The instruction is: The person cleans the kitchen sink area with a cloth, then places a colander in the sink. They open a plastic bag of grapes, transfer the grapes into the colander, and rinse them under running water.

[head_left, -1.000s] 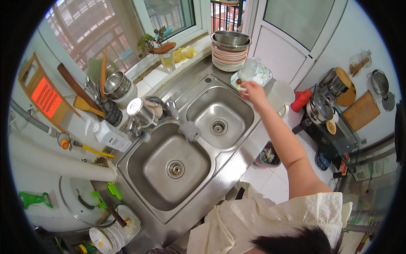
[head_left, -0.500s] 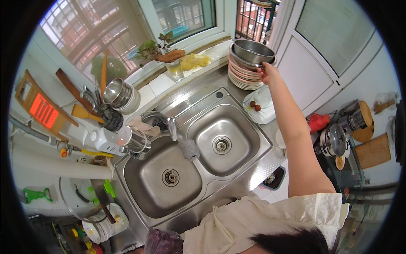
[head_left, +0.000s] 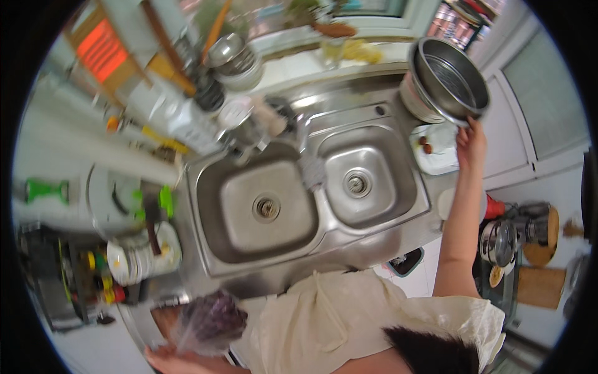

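Hands first, nearest the camera: the left hand (head_left: 163, 358) is sitting at the bottom left of the frame, fingers seemingly closed around the neck of a clear plastic bag (head_left: 208, 321) with something dark purple inside, though the blur is leaving the exact grip hard to read. It is being kept low by the body, probably parked out of the way of the reach. Moving up the frame, the double steel sink (head_left: 308, 199) is filling the centre, both basins bare apart from their drains, a grey cloth (head_left: 311, 171) draped over the divider between them. Out at the right, the right hand (head_left: 470, 146) is stretching at full arm's length, fingers pinching the lower rim of a big steel bowl (head_left: 450, 80), which is tilting up off a stack of dishes (head_left: 416, 103) at the upper right, likely gripped at the edge because that is the only part within reach. Just left of the hand, a white plate (head_left: 433, 159) with a few small dark red pieces is resting on the counter. Further off, the upper left is showing a crowded rack of pots and utensils (head_left: 227, 62), the window sill is running along the top, and white tiled floor is showing at the lower right.
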`<state>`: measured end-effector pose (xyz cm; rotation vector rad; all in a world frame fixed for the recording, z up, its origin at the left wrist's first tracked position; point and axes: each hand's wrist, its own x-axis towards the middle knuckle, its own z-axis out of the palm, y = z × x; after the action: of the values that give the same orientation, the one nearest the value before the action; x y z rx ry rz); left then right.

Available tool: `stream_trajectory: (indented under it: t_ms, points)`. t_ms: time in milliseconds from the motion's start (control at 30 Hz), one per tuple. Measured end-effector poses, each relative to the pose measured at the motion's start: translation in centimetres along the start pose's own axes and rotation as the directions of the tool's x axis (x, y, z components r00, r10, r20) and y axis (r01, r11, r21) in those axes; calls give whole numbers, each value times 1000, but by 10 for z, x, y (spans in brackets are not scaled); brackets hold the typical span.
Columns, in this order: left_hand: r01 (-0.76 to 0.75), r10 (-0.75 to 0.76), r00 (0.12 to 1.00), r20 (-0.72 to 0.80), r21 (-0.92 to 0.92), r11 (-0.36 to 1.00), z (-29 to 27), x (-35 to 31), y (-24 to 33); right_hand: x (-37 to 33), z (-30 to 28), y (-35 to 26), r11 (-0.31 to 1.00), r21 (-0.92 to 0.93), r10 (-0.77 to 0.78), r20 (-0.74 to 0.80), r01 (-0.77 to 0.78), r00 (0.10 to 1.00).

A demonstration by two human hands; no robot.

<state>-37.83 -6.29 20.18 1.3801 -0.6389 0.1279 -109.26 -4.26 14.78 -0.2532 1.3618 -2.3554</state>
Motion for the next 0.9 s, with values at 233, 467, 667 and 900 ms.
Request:
stream_trajectory:
  t_ms: [233, 467, 667, 900]
  points:
    - [191, -176, 978, 111, -147, 970, 26, 8, -8, -187, -34, 74, 859, -306, 461, 113, -411, 880]
    - [390, -365, 920, 145, -235, 890, 51, 23, -11, -289, 54, 171, 556, -388, 827, 350, -735, 440]
    - [459, -394, 869, 299, -193, 867, 73, 27, -19, -297, 102, 307, 583, -554, 812, 365, -594, 456]
    - [511, -441, 823, 358, -130, 850, 89, 43, -33, -307, 119, 398, 510, -524, 859, 273, -682, 433]
